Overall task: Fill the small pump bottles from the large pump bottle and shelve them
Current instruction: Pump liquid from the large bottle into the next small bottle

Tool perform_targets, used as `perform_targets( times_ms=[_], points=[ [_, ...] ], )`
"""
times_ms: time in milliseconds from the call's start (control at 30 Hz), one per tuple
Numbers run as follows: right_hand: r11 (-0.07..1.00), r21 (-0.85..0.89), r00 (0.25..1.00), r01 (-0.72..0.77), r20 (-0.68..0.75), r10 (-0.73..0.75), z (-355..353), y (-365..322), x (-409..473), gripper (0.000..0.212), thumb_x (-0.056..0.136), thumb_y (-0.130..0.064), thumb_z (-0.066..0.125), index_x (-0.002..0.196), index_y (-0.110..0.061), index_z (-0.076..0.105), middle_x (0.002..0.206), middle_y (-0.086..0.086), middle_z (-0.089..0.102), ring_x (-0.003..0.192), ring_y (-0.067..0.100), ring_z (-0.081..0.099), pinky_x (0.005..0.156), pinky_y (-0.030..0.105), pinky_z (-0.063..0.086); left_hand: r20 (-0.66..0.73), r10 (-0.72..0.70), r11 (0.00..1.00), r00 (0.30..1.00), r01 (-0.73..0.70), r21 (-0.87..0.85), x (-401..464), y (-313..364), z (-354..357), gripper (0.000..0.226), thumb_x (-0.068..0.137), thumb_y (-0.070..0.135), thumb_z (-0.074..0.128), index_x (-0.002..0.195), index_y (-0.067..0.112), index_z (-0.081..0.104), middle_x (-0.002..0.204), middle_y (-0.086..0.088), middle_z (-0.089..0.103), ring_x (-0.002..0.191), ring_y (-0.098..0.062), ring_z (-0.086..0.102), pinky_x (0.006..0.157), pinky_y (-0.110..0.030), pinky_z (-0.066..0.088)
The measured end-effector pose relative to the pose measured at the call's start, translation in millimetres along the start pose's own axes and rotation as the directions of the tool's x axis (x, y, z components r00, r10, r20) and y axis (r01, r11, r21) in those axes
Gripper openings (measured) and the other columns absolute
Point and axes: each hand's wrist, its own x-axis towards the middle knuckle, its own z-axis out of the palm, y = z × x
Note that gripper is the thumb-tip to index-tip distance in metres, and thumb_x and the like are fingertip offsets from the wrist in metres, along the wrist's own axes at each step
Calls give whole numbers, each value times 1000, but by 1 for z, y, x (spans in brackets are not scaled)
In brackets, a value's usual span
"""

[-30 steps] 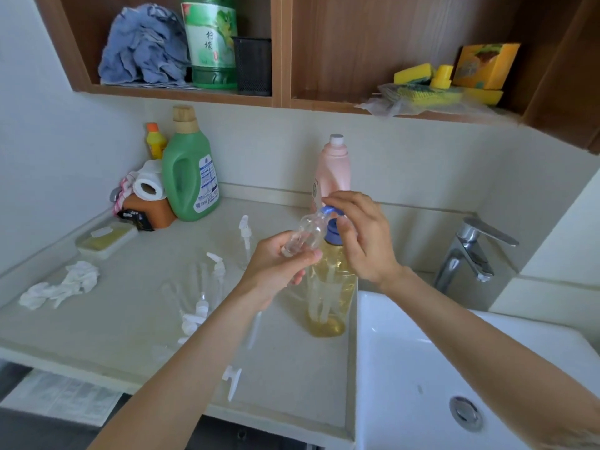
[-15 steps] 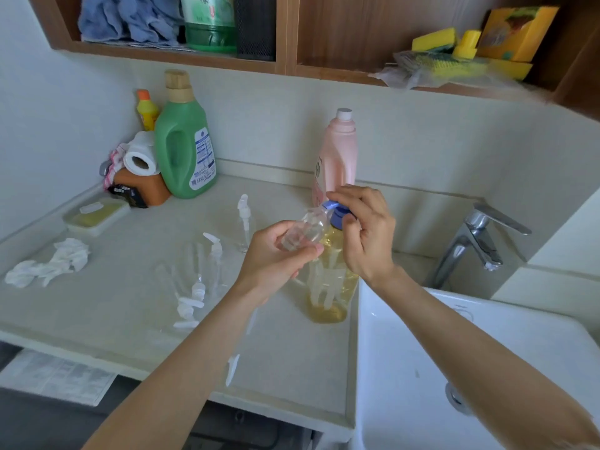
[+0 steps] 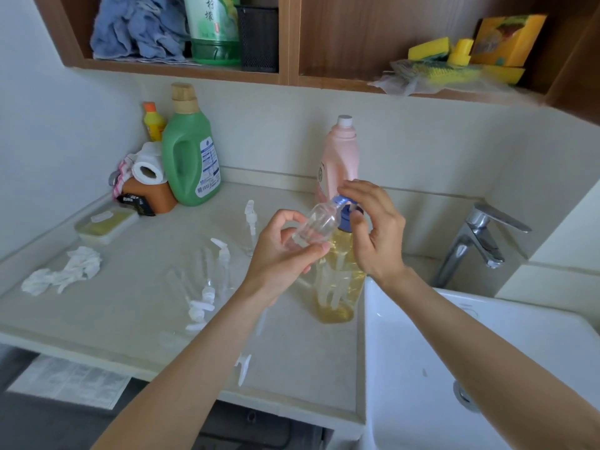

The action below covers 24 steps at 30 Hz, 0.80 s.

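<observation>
My left hand grips a small clear bottle, tilted with its open mouth against the blue pump head of the large bottle of yellow liquid. That large bottle stands on the counter beside the sink. My right hand rests over the blue pump head, fingers curved on top of it. Several more small clear bottles with white pumps stand and lie on the counter to the left, and a loose white pump lies near the front edge.
A pink bottle stands behind my hands. A green jug, a yellow bottle, a paper roll and a soap dish sit at the back left. A crumpled tissue lies left. White sink and tap are at the right; wooden shelves above.
The view has shifted slightly. My hands stay at the pump head, the small bottle held at the spout; my right fingers have lifted a little on the pump.
</observation>
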Motion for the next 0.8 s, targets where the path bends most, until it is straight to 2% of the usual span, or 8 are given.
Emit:
perform_targets(
  times_ms=[100,167,400,567,733,800],
  points=[
    [999,-32,1000,1,-29,-2,9,2,-8,33,84,-11,42,98,2,70,105,8,68,106,20,58,96,34,45,-41,-39,999,998,39,6,0,-6,-1,40,65,15,79,92,19,50,80,-3,70,51,-15,49,50,-25,43],
    [998,-67,999,13,-31,-16,11,2,-13,34,82,-11,42,97,1,70,104,10,69,106,20,58,95,32,44,-61,-54,999,997,54,3,0,-9,-1,38,69,8,81,91,16,51,81,-8,68,50,-15,49,50,-25,42],
    [996,-85,998,0,68,6,-2,-11,3,35,85,-13,41,98,-1,70,105,8,69,104,16,56,95,13,36,-80,-28,1000,996,27,-13,-4,0,3,31,74,2,77,88,13,52,79,-8,65,47,-15,46,46,-23,39],
    [999,-52,990,-2,138,9,-13,-7,18,38,90,-18,38,101,-1,70,106,7,70,103,17,59,93,19,42,-115,31,998,993,-37,-49,-7,8,8,28,75,-2,75,89,14,56,80,-8,63,47,-16,43,44,-21,37],
    [1000,-19,992,0,123,3,-4,2,0,37,89,-17,42,112,3,64,118,13,62,116,22,52,103,26,38,-144,31,997,989,-41,-69,-7,3,10,27,76,1,75,95,12,60,84,-9,64,50,-19,46,48,-21,41],
    [999,-35,995,25,103,-21,3,5,-7,39,88,-20,43,111,5,63,116,16,60,114,27,52,101,30,39,-155,10,998,988,-21,-67,-6,-1,10,29,76,3,76,98,10,60,80,-8,63,52,-20,46,48,-21,41]
  ],
)
